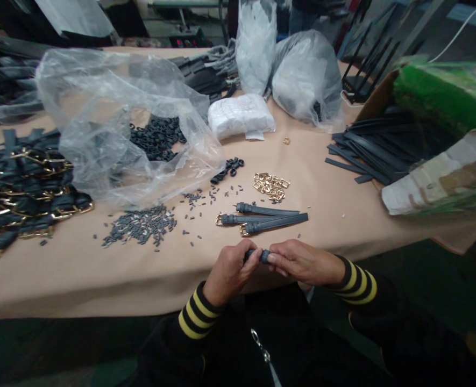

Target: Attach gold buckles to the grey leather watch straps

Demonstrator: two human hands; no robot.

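Observation:
At the table's front edge, my left hand (234, 267) and my right hand (302, 260) are both closed on one short dark strap (265, 256). Only a bit of the strap, with what looks like a loop around it, shows between my fingers; its ends are hidden. Just beyond my hands lie 3 dark buckle straps (278, 219) with gold buckles at their left ends. Behind them is a small heap of loose gold buckles (270, 185). Dark strap loops (227, 170) lie to the left of these buckles.
Many tiny dark pieces (141, 224) are scattered at left. A clear plastic bag (112, 102) holds more loops (159, 137). Buckled straps (23, 188) pile up far left. Loose strips (367, 145) lie right, by a green-wrapped box (443, 91). A white packet (241, 115) sits behind.

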